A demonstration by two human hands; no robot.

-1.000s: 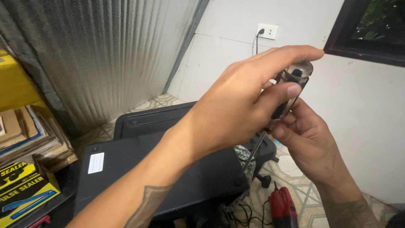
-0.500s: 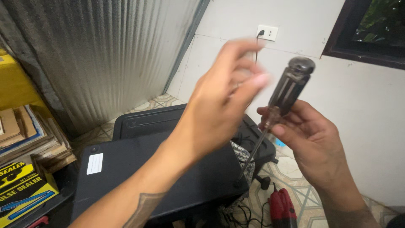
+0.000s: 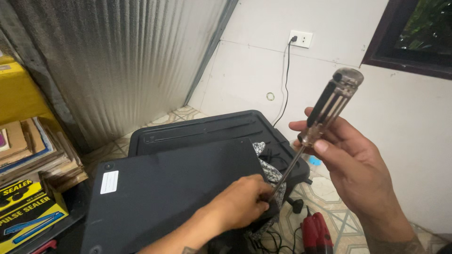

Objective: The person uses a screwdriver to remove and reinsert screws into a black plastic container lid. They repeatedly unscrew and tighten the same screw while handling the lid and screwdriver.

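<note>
Right hand (image 3: 362, 164) pinches the rigid, light clear-and-black-handled steel screwdriver (image 3: 325, 110) at its ferrule, left hand (image 3: 245, 207) clenched at its tip, best gripped by the ribbed handle.

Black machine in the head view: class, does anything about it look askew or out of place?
Yes. The flat black panel lies skewed across the black machine, not flush. The left hand rests at its edge, by the tip of the screwdriver held in the right hand.
</note>
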